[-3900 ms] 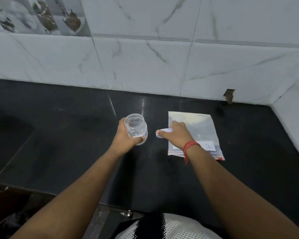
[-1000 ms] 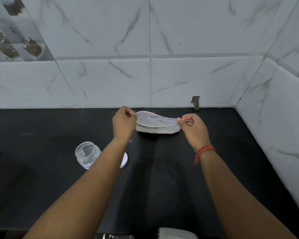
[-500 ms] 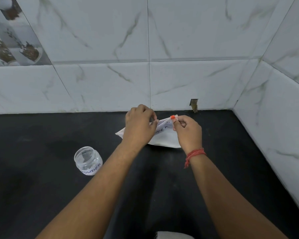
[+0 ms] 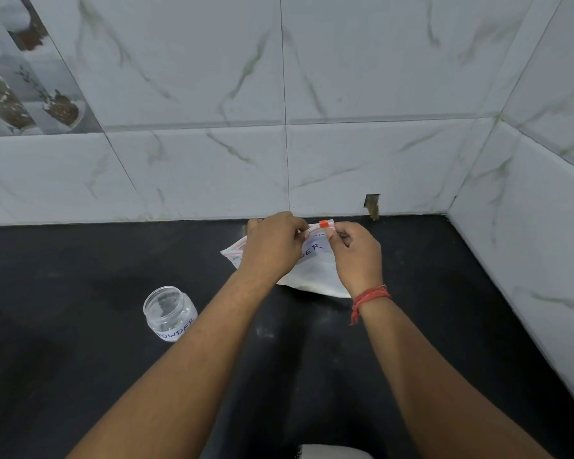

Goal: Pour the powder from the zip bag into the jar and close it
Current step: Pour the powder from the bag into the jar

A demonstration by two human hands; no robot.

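Observation:
The clear zip bag [image 4: 315, 276] holds white powder and carries a handwritten label; it stands on the black counter near the back wall. My left hand [image 4: 272, 246] pinches its top edge. My right hand [image 4: 355, 256] pinches the top at the orange slider [image 4: 324, 223]. The bag's left corner sticks out past my left hand. A clear jar [image 4: 169, 313] with a white "POWDER" label stands open and upright on the counter, to the left of my left forearm. Its lid is not in view.
Black counter [image 4: 80, 276] runs left and toward me. White marble-tiled walls [image 4: 362, 144] close the back and the right side, forming a corner. A small chipped hole [image 4: 372, 205] sits at the base of the back wall.
One second ago both hands held the bag's mouth stretched wide. The hands have since come together at the slider end and the bag's labelled face is turned toward me. The jar has not moved.

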